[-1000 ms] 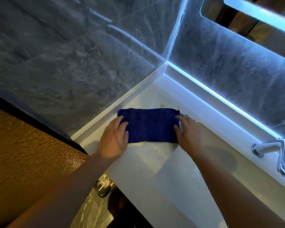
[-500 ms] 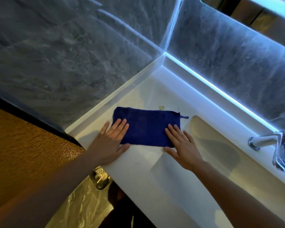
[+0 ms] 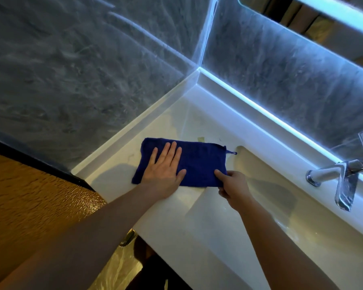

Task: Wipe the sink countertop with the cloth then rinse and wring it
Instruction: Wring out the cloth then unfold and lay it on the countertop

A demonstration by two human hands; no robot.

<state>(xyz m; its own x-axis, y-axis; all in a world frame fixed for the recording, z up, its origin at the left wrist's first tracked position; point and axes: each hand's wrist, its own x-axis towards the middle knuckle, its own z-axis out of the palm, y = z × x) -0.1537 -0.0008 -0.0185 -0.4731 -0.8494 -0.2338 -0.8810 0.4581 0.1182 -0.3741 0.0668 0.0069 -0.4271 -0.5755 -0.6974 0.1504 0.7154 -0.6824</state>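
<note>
A folded dark blue cloth [image 3: 199,162] lies flat on the white countertop [image 3: 168,130], in the corner left of the sink basin [image 3: 266,197]. My left hand [image 3: 164,166] rests palm down on the cloth's left half, fingers spread. My right hand [image 3: 232,185] pinches the cloth's near right corner between thumb and fingers. A small loop [image 3: 232,152] sticks out from the cloth's far right corner, toward the basin.
A chrome faucet [image 3: 337,178] stands at the right behind the basin. Grey marble walls meet at the corner, with a lit strip along the back ledge. A small greenish spot [image 3: 201,139] lies just beyond the cloth. A wooden surface [image 3: 29,206] is at the left.
My left hand slid from the cloth's left edge onto its top. My right hand went from lying flat on the cloth to pinching its near right corner. The cloth shifted slightly nearer.
</note>
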